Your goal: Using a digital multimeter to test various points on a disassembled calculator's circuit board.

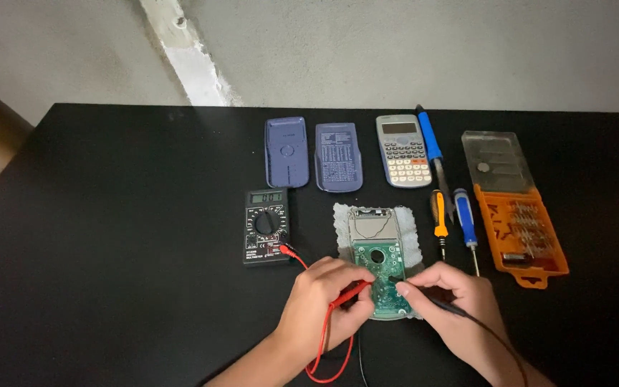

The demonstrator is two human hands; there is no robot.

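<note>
Both hands are curled tight over the middle of the black table (109, 215). The left hand (324, 297) has its fingers closed round a red probe (352, 292), pinched like a pen, the tip aimed to the right and down onto the green circuit board (381, 265). The right hand (456, 301) grips a black probe (435, 301) the same way, its tip pointing left onto the board, the two tips close together near the board's lower half. The red lead (324, 358) loops back under the left wrist and runs up to the black multimeter (266, 226), which sits just left of the board.

The board lies in an opened calculator shell on a white cloth (413, 233), its long axis running away from the person, top end towards the wall.

Beyond it, in a row, lie two blue covers (286, 152), a grey calculator (402, 150) and a blue soldering iron (430, 143). To the right are an orange-handled screwdriver (439, 222), a blue-handled screwdriver (466, 222), and an orange bit case (521, 236) with its clear lid open.
</note>
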